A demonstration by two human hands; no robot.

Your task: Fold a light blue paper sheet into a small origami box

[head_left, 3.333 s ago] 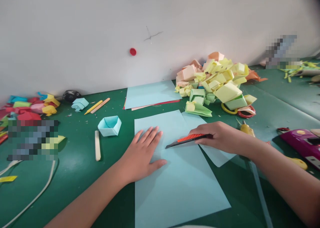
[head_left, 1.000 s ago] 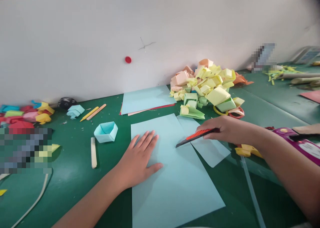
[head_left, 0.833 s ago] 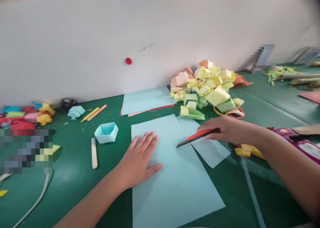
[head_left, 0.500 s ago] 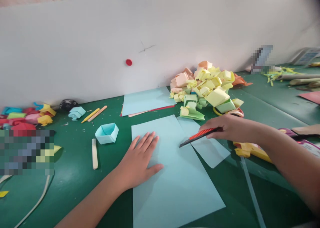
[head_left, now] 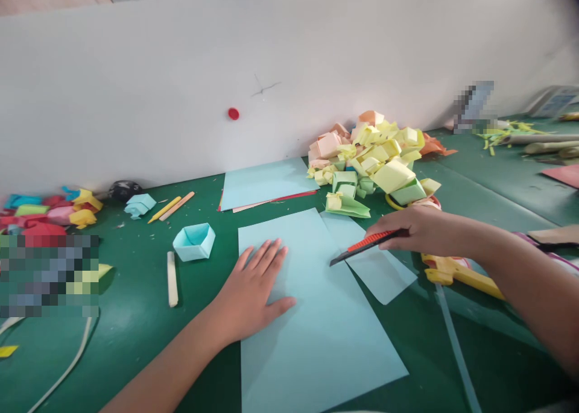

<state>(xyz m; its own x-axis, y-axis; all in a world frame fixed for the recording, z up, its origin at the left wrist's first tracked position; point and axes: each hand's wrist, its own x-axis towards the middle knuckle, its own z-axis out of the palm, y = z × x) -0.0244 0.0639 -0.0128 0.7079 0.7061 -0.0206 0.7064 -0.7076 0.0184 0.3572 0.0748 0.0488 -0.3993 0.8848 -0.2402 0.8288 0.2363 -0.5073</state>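
My left hand (head_left: 253, 292) lies flat, fingers spread, on the left part of a large light blue paper sheet (head_left: 316, 334) on the green table. My right hand (head_left: 416, 229) grips an orange and black utility knife (head_left: 364, 246), its tip pointing left at the right edge of the sheet. A smaller light blue piece of paper (head_left: 380, 271) lies under the knife, just right of the big sheet.
A folded blue paper box (head_left: 194, 242) and a pale stick (head_left: 172, 278) lie left of the sheet. A pile of folded yellow, green and peach papers (head_left: 375, 160) sits behind. A yellow glue gun (head_left: 456, 271) lies under my right forearm. More blue sheets (head_left: 265, 181) rest by the white wall.
My right hand has drawn the knife a little to the right, off the big sheet's middle toward its right edge. The left hand has stayed pressed on the paper.
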